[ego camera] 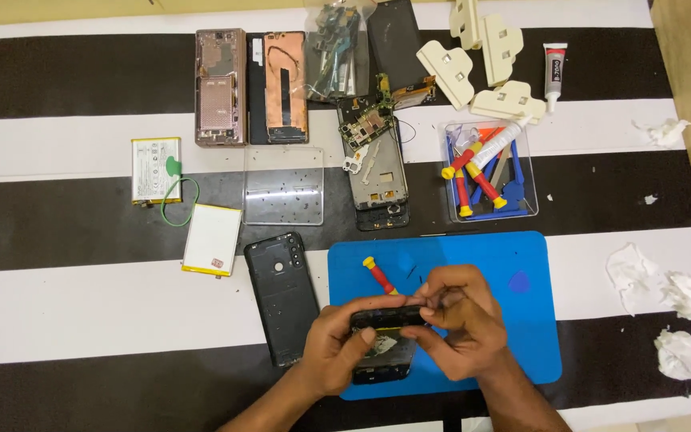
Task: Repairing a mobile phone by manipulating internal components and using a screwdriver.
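Both hands grip the opened phone at six o'clock on the blue work mat: our left hand wraps its lower left edge while our right hand pinches its top edge, fingers narrowed on what looks like a small tool or part too hidden to name. We judge the work goes best if the left hand stays a firm cradle and the right moves only at the fingertips, since the exposed board looks fragile. From large to small around us: the striped black-and-white table carries the mat; a black back cover lies at nine o'clock just beside our left hand; a clear tool tray sits at one o'clock; a red screwdriver rests at twelve, near enough to reach without letting go; a blue pick lies at three.
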